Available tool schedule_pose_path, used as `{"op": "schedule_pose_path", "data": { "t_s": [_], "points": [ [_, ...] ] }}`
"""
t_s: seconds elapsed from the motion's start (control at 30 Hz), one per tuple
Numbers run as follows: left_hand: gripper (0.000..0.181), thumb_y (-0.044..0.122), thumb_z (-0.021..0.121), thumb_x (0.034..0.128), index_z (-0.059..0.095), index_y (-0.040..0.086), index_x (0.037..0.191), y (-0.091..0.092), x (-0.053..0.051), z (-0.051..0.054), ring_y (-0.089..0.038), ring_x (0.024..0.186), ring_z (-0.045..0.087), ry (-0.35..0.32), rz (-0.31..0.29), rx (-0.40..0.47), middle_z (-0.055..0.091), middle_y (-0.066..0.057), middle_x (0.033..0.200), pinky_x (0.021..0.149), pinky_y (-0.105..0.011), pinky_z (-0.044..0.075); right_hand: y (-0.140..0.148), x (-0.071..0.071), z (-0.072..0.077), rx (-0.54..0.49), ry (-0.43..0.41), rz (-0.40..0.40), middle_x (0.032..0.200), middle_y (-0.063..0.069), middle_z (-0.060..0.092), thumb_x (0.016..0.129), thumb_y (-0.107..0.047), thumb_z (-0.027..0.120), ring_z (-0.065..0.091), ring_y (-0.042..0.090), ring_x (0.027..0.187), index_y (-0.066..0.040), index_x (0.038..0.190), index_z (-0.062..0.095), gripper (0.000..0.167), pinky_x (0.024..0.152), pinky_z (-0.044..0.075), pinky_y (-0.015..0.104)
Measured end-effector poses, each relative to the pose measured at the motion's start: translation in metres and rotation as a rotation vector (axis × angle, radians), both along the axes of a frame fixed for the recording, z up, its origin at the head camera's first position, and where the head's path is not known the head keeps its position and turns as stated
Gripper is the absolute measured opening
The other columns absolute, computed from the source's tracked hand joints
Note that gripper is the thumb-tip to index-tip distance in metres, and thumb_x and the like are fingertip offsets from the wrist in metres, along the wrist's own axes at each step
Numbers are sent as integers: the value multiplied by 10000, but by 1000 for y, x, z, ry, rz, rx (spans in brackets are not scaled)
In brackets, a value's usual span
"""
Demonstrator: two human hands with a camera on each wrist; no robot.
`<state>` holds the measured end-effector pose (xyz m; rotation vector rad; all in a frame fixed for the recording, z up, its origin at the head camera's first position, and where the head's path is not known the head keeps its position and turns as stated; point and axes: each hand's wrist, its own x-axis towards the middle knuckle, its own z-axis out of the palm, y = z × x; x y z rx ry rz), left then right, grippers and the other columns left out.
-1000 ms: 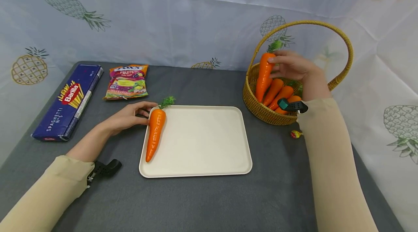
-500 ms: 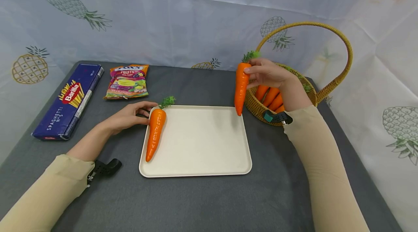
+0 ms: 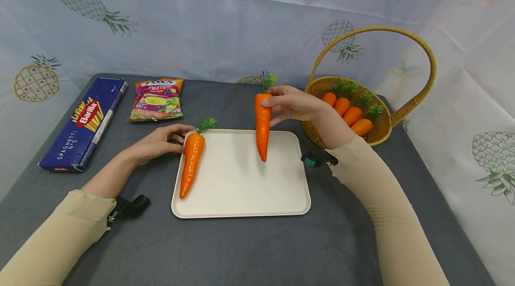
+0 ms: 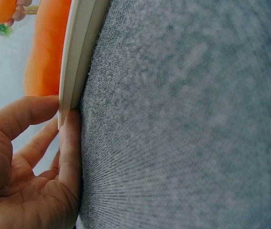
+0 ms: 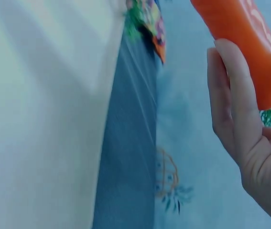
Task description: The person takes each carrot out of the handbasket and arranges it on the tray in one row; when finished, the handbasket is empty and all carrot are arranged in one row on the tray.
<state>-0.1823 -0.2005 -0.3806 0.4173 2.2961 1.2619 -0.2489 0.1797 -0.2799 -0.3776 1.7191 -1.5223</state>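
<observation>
My right hand (image 3: 297, 106) grips an orange carrot (image 3: 263, 127) near its green top, tip pointing down, above the cream tray (image 3: 245, 192). In the right wrist view, fingers and thumb lie on opposite sides of that carrot (image 5: 254, 52). A second carrot (image 3: 192, 165) lies along the tray's left side. At the tray's upper left corner, my left hand (image 3: 158, 145) pinches the rim; the left wrist view shows the thumb above the rim (image 4: 70, 71) and a finger below it.
A wicker basket (image 3: 384, 136) with a tall handle stands at the right, holding several carrots (image 3: 352, 115). Back left are a blue spaghetti box (image 3: 84, 123) and a fruit candy bag (image 3: 157, 99). A printed curtain (image 3: 257, 22) hangs behind the grey table (image 3: 225, 250).
My right hand has carried the carrot out of the basket, leftward and down, over the tray. My left hand stays at the tray's corner.
</observation>
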Motion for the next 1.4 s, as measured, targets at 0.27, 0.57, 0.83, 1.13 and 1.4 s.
{"op": "schedule_pose_path", "data": {
  "t_s": [0.27, 0.57, 0.83, 1.13, 1.4],
  "points": [
    [648, 140, 649, 932, 372, 58, 1513, -1, -1, 0, -119, 1028, 523, 6, -2, -7, 420, -207, 1501, 825, -158, 486, -29, 12, -12, -3, -46, -17, 1197, 137, 550, 991, -111, 489, 691, 231, 1004, 32, 1374, 361, 428, 776, 620, 378],
    [650, 144, 650, 931, 372, 35, 1509, -2, 0, -1, -95, 1021, 523, 13, -7, 0, 429, -226, 1486, 816, -147, 486, -59, 24, -39, 50, -100, -38, 1144, 121, 591, 979, -140, 545, 711, 205, 934, 29, 1309, 429, 388, 759, 620, 364],
    [649, 145, 647, 935, 368, 59, 1515, -1, 0, 0, -109, 1031, 530, 0, -5, -13, 416, -210, 1509, 826, -158, 492, -80, 33, -56, 93, -143, -29, 1118, 106, 609, 974, -165, 578, 698, 202, 890, 1, 1253, 467, 343, 735, 620, 324],
    [664, 156, 653, 932, 359, 49, 1518, 0, -1, 1, -150, 1058, 525, 3, -9, -20, 408, -219, 1512, 818, -161, 489, -98, 45, -65, 97, -174, -44, 1054, 85, 633, 963, -172, 608, 691, 183, 833, -21, 1199, 494, 303, 680, 611, 282],
    [663, 159, 654, 929, 363, 45, 1514, 1, -1, 1, -147, 1057, 523, 3, -10, -16, 407, -221, 1510, 816, -165, 488, -111, 54, -73, 101, -201, -76, 1036, 89, 642, 953, -176, 629, 694, 185, 813, -31, 1199, 484, 320, 681, 615, 302]
  ]
}}
